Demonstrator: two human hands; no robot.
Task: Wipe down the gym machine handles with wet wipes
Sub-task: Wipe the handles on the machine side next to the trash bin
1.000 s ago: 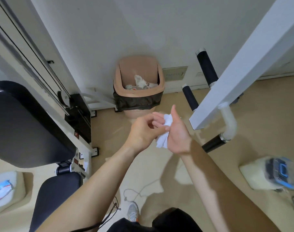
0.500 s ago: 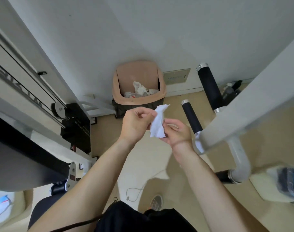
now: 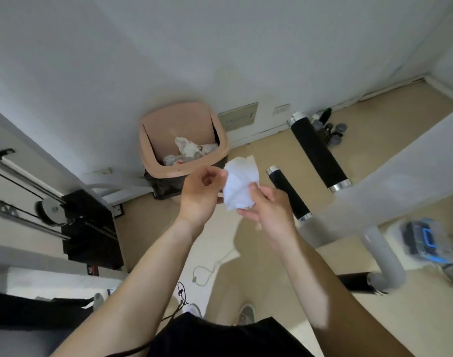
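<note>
A person's left hand (image 3: 199,194) and right hand (image 3: 271,215) each pinch an edge of a crumpled white wet wipe (image 3: 239,186), held in the air between them. A shorter black handle (image 3: 288,193) lies just to its right, with a longer black handle (image 3: 318,154) beyond. A pink waste bin (image 3: 153,155) stands by the wall behind.

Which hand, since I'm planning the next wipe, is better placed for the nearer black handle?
Right. The right hand pinches the wipe and sits beside the nearer black handle; the left hand lies farther off, nearer the bin.
</note>
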